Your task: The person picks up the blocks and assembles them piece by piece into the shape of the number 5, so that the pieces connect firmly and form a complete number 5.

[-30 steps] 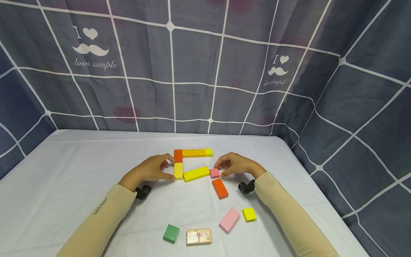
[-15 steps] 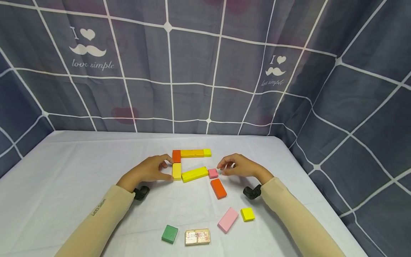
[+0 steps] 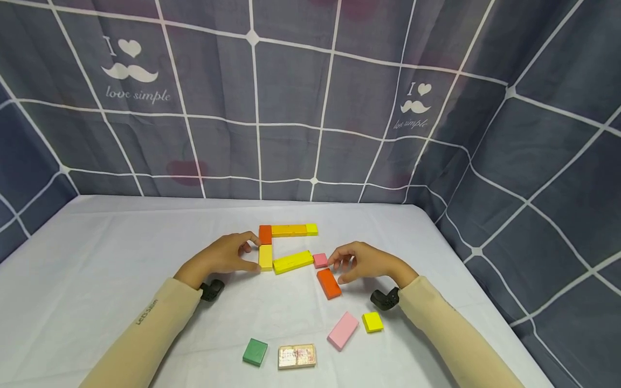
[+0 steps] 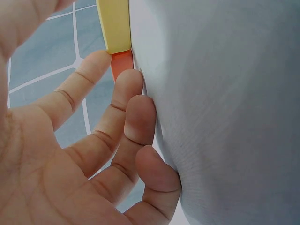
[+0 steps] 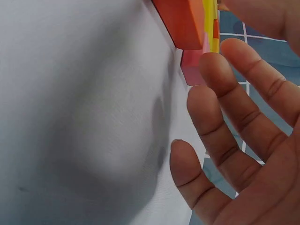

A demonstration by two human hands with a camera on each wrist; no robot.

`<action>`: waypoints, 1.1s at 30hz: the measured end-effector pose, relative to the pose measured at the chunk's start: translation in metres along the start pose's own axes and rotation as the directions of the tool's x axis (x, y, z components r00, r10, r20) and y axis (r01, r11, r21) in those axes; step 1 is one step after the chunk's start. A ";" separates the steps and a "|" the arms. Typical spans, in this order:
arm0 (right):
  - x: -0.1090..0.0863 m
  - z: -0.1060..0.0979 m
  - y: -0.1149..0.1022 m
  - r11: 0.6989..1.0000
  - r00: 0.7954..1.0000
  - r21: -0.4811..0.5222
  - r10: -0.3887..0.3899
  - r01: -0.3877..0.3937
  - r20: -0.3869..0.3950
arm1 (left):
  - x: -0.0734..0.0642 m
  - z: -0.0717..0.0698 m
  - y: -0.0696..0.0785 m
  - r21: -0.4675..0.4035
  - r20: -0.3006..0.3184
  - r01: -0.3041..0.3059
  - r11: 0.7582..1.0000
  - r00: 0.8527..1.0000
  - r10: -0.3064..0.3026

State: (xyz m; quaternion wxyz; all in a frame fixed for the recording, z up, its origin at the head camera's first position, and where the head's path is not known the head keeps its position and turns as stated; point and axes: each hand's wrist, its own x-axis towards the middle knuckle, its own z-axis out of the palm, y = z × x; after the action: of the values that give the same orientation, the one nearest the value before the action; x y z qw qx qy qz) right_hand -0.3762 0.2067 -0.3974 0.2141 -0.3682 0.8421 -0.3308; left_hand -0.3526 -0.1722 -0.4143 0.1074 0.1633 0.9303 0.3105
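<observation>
Left to right. Left hand (image 3: 225,253): fingers relaxed and bent, nothing grasped. Index tip at the left side of the seam between the red block (image 3: 264,235) and the cream block (image 3: 265,257), looks like touching; thumb at the cream block's near end. Right of that, toward the desk's far edge: amber bar (image 3: 289,230) running left-right, lime cube (image 3: 312,229) on its right end. Nearer: yellow bar (image 3: 293,262), right end tilted toward the far edge, pink cube (image 3: 320,261) just off that end.

Key relation: orange block (image 3: 329,283). Sits on the desk just nearside of the pink cube. From the right hand's (image 3: 364,261) fingers it lies left and toward the near edge. Long axis slants, far-left end to near-right end. Right hand clearly the nearer one; left is well apart, yellow bar in between.

Right fingers: released, spread, gently curved. Thumb just beside the orange block's right long side, index just beside the pink cube. Contact on either: can't tell.

Vs half a second ago: right hand has dropped toward the near edge; thumb went from level with the pink cube to level with the orange block. Left hand and block layout look unchanged.
</observation>
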 end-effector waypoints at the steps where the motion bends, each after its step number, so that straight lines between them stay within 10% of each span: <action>1: 0.000 0.001 0.000 1.000 1.000 0.005 -0.003 0.003 0.006 | 0.000 0.000 0.000 0.000 0.001 0.002 1.000 1.000 -0.002; 33: -0.002 0.013 -0.006 0.995 0.999 -0.091 0.031 -0.029 0.011 | 0.001 0.000 0.000 0.001 0.002 -0.007 1.000 1.000 0.007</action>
State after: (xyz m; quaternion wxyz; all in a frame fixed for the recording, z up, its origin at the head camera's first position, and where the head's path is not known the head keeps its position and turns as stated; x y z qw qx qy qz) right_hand -0.3638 0.1998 -0.4018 0.2072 -0.3668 0.8604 -0.2868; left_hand -0.3539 -0.1721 -0.4141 0.1072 0.1669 0.9298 0.3100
